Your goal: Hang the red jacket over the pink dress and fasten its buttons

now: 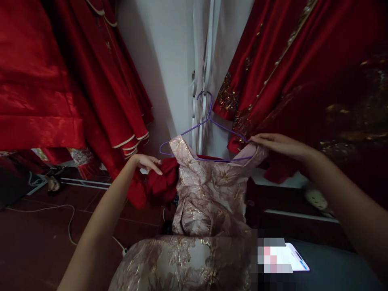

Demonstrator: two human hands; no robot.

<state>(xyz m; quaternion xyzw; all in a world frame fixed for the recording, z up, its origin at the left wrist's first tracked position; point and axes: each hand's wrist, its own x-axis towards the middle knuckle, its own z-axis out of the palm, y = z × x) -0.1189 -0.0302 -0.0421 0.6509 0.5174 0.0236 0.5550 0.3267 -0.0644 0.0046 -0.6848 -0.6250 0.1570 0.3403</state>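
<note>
A pink and gold brocade dress (209, 190) hangs in front of me on a purple wire hanger (209, 121), its skirt running down to the bottom of the view. My right hand (273, 143) lies over the dress's right shoulder strap and the hanger's right arm, fingers pressed down on them. My left hand (148, 162) pinches a piece of dark red cloth (163, 182) beside the dress's left side, just below the hanger's left end.
Red satin garments (69, 81) hang at the left, and red gowns with gold embroidery (303, 72) at the right. A white wall and white rails (206, 48) stand behind the hanger. A white cable (69, 226) runs over the dark red floor. A lit screen (298, 258) lies at the lower right.
</note>
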